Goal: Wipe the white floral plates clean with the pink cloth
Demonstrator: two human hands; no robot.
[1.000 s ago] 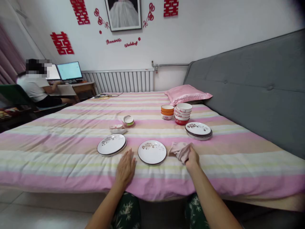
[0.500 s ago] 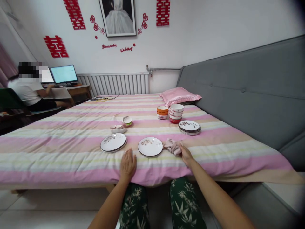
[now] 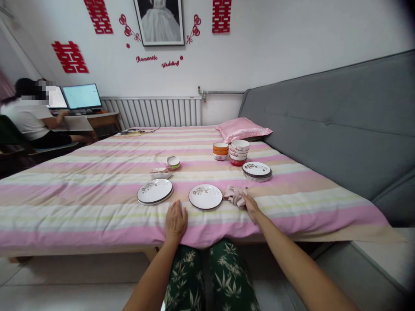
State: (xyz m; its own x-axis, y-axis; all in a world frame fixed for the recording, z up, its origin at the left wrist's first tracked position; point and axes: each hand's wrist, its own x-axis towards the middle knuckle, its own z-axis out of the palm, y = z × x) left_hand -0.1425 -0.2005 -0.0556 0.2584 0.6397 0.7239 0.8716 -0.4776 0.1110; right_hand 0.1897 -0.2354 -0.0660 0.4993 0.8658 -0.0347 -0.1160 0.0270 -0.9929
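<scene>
On the striped bedspread [image 3: 97, 181], the left hand [image 3: 176, 219] lies empty while the right hand [image 3: 252, 208] pinches a cloth [image 3: 234, 196] just beside the middle plate [image 3: 205, 200], seemingly a holding step; plate contact would call for sliding leftward.

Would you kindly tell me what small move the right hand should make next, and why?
Probably move the right hand left, bringing the cloth onto the middle plate: the hand grips the cloth close beside that plate, and the left hand lies at its other side.
</scene>
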